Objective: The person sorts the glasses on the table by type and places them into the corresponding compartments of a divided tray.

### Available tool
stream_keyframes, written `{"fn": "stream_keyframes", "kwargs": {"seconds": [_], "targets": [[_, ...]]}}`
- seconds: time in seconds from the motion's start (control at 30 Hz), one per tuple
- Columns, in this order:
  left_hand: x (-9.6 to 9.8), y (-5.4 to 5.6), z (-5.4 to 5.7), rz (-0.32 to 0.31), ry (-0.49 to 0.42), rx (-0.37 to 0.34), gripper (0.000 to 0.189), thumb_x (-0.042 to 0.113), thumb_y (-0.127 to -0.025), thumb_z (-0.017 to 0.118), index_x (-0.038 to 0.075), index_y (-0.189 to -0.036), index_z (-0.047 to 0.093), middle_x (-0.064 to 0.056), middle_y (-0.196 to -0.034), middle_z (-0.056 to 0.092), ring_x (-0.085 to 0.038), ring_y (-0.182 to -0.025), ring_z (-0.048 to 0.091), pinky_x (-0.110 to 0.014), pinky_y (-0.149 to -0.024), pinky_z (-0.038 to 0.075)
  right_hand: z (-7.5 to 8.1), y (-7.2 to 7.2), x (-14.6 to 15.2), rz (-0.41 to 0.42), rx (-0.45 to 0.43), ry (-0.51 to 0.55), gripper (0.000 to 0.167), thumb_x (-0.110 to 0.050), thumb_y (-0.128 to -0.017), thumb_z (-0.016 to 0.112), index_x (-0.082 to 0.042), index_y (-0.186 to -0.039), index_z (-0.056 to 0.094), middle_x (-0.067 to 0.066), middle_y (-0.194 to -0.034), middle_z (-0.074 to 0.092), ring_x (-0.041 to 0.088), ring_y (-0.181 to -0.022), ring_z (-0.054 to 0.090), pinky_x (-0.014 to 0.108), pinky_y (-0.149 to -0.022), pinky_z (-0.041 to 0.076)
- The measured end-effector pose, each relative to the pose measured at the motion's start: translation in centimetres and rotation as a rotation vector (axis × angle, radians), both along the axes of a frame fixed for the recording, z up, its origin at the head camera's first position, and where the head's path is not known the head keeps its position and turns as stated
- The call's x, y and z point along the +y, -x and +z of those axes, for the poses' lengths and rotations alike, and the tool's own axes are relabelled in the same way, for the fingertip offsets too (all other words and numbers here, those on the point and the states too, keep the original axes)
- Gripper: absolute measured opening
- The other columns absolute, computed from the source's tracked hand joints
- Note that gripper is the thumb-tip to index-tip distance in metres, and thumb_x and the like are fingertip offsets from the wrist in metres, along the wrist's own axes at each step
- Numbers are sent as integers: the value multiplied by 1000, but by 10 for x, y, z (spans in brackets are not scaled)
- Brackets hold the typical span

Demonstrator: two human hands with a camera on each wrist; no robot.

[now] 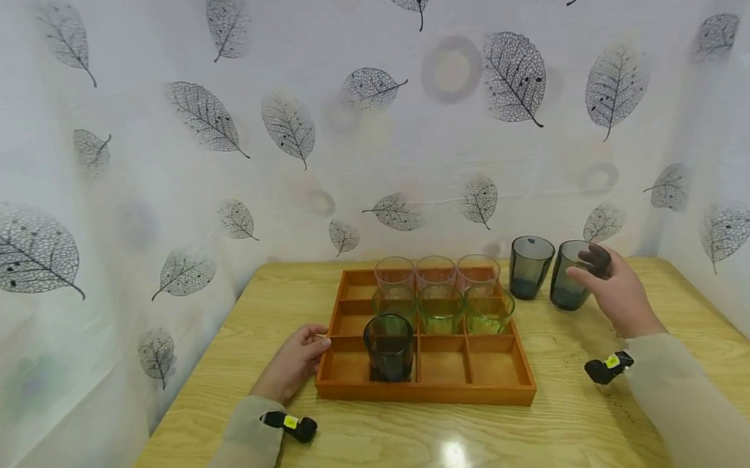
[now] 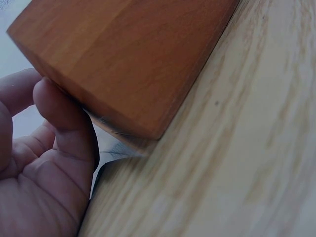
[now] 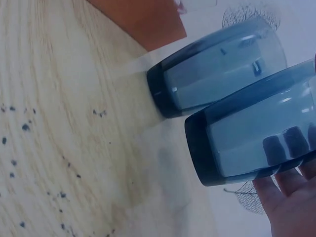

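Observation:
My right hand (image 1: 619, 290) grips a dark blue-grey tinted glass (image 1: 564, 285), its fingers round the far side and showing through the wall in the right wrist view. A matching glass (image 1: 527, 273) stands upright just left of it, right of the wooden tray (image 1: 426, 395). At the tray's left side rests my left hand (image 1: 295, 359), thumb and fingertips against the outer wall. Inside the divided tray, another dark glass (image 1: 389, 355) is in the front row, second compartment from the left. Three greenish glasses (image 1: 441, 318) line the middle row, with three clear pinkish glasses (image 1: 394, 271) behind.
Wood-grain tabletop (image 1: 371, 443) surrounds the tray. Close behind the table hangs a white leaf-print curtain (image 1: 384, 164), which also runs along both sides. Small dark specks (image 3: 25, 127) dot the tabletop near the right arm.

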State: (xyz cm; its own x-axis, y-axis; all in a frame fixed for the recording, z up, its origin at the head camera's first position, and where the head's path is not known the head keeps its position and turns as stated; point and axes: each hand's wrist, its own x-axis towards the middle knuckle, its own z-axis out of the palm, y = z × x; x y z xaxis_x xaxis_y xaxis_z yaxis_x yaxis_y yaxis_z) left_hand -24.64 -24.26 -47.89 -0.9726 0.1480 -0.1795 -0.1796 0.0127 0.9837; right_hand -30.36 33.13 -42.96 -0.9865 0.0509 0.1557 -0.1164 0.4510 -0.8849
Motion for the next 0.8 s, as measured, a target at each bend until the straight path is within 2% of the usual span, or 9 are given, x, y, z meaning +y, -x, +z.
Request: {"fn": "stream_keyframes", "kwargs": {"seconds": [0.37, 0.47, 0.57, 0.67, 0.7, 0.8], "targets": [[-1, 1, -2, 0, 1, 3, 37, 13, -103, 60, 0, -134, 43, -6, -102, 55, -15, -75, 49, -26, -64, 45, 17, -15, -7, 30, 15, -102, 88, -52, -98, 61, -19, -164, 13, 18, -157, 37, 42, -141, 36, 62, -106, 34], [-1, 2, -3, -9, 6, 8, 39, 14, -103, 61, 0, -134, 42, -6, -102, 55, -15, -76, 49, -26, -64, 45, 22, -20, -10, 31, 18, -115, 85, -52, -98, 60, -20, -164, 16, 16, -156, 40, 37, -140, 39, 56, -106, 37], [-2, 2, -4, -12, 5, 10, 41, 15, -103, 61, -1, -135, 42, -7, -102, 54, -15, -76, 49, -26, -64, 45, 27, -25, -13, 39, 33, -114, 81, -50, -99, 61, -21, -163, 19, 13, -155, 42, 25, -138, 43, 33, -105, 42], [-2, 3, -4, -10, 7, 14, 41, 15, -103, 61, -2, -135, 42, -7, -102, 54, -15, -75, 49, -26, -64, 45, 32, -31, -17, 59, 60, -104, 78, -45, -100, 62, -20, -162, 22, 11, -152, 45, 11, -131, 47, 12, -92, 43], [-2, 3, -4, -9, 7, 14, 41, 14, -103, 61, -2, -135, 43, -7, -102, 54, -15, -75, 49, -26, -64, 46, 33, -33, -19, 70, 72, -100, 78, -42, -100, 63, -18, -162, 23, 13, -152, 46, 7, -129, 48, 8, -87, 42], [-2, 2, -4, -4, 6, 11, 39, 12, -103, 61, -2, -135, 43, -7, -101, 55, -15, -74, 49, -26, -63, 46, 38, -38, -26, 106, 103, -97, 75, -36, -101, 64, -15, -161, 24, 16, -149, 48, -1, -122, 49, 6, -84, 42]]}}
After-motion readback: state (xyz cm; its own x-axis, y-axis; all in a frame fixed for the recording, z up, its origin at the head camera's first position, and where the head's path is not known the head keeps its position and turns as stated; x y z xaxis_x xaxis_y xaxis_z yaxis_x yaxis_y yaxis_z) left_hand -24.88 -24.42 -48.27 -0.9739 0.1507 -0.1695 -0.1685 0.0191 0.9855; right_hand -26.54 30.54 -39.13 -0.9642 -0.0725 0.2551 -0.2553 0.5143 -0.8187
